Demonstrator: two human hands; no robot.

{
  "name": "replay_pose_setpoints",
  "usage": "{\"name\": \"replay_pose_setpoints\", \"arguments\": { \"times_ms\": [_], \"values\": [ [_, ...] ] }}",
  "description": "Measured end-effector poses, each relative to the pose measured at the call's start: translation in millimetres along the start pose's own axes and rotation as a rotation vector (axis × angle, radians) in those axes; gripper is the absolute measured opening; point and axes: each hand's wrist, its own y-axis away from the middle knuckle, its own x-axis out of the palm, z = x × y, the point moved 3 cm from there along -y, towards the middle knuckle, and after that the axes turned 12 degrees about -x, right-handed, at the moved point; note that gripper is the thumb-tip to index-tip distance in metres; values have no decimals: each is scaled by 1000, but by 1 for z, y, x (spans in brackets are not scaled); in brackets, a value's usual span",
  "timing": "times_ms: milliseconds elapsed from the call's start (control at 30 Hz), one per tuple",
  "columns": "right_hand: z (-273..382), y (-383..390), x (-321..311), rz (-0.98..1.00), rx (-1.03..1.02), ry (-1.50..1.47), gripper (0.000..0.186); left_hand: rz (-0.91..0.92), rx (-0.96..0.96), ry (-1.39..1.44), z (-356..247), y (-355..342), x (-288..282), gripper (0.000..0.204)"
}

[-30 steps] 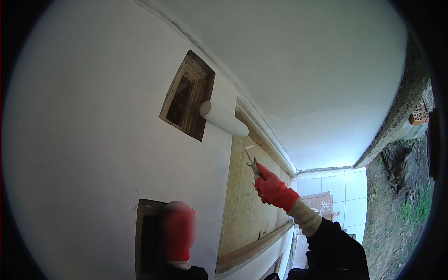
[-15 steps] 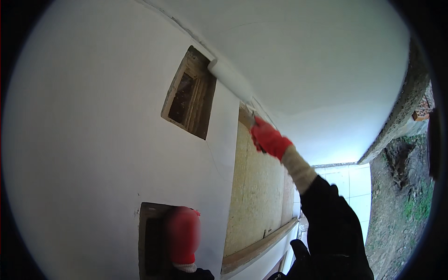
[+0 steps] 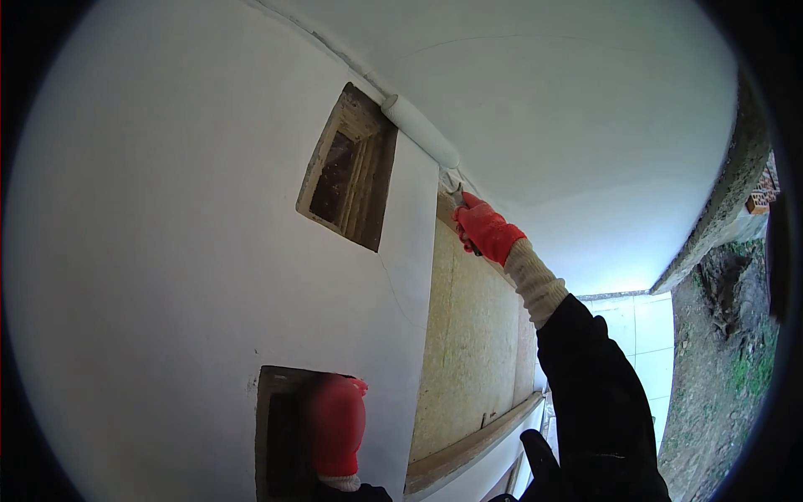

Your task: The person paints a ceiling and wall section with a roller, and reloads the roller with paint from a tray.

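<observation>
My right hand [image 3: 487,226], in a red glove with a knit cuff, is closed round the handle of a white paint roller [image 3: 418,130]. The long sleeve lies along the seam between the white wall [image 3: 167,251] and the white upper surface [image 3: 569,125], just right of a small recessed opening [image 3: 335,176]. My left hand [image 3: 339,422], also red-gloved, is at the lower dark opening [image 3: 276,427]; it is blurred, so I cannot make out its fingers or what it may grip.
A larger recessed pale panel [image 3: 460,335] with a wooden ledge [image 3: 477,443] below sits right of both openings. White tiles [image 3: 652,351] lie lower right. Rough ground [image 3: 711,385], a concrete edge [image 3: 711,209] and perforated bricks [image 3: 761,197] show at the far right.
The roller and my right hand have moved upward from beside the small opening to the seam above it. My left hand shows little change, only slightly shifted in view.
</observation>
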Motion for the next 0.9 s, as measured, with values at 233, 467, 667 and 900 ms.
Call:
{"name": "replay_pose_setpoints", "arguments": {
  "times_ms": [233,467,667,900],
  "values": [
    [-40,106,-3,181,-56,229,55,-11,-32,5,1,2,-2,14],
    [-40,123,-5,127,-11,180,53,-12,-8,-29,3,3,-2,12],
    [-6,15,0,18,-23,2,7,-4,-2,7,-2,-1,2,11],
    [-31,95,16,73,57,110,35,-5,-5,-30,1,4,-6,12]
  ]
}}
